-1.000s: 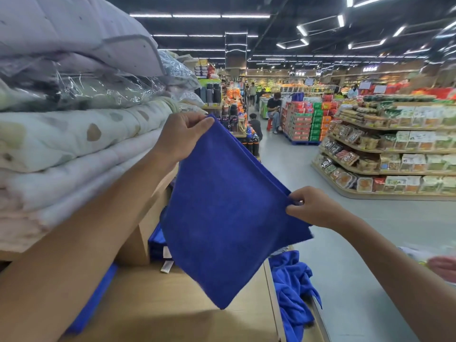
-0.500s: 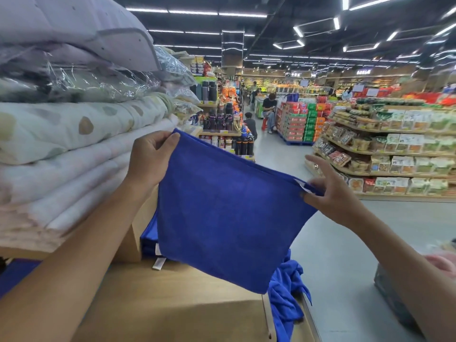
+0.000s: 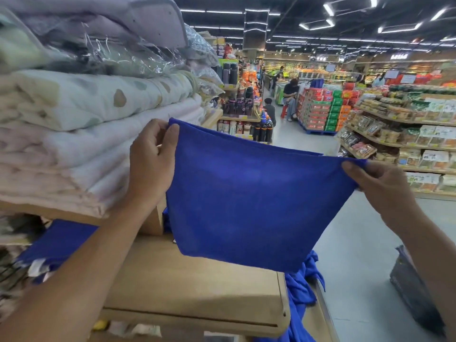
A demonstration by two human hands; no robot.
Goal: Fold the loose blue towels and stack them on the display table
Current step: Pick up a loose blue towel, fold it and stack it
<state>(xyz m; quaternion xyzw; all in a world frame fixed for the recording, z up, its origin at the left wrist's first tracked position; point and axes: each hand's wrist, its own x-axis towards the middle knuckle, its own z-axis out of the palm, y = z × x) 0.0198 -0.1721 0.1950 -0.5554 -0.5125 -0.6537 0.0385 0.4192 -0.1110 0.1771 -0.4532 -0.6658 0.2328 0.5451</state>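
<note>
Head view: the left grip (image 3: pixel 150 166) and the right grip (image 3: pixel 377 183) each pinch an upper corner of the blue towel (image 3: pixel 246 198), fingers and thumb closed on the cloth. They are drawn apart so the top edge runs taut and the rest hangs flat. The towel is held in the air above the bench (image 3: pixel 197 290), its lower edge just over the bench's far side, likely to square the layers before it is lowered for the next fold. The doubled top edge suggests one fold is already made.

A heap of loose blue towels (image 3: pixel 299 287) spills over the bench's right edge, within reach for later. Another blue cloth (image 3: pixel 56 245) lies at the bench's left end. Stacked bedding (image 3: pixel 86 119) fills the shelf above the bench's left side.
</note>
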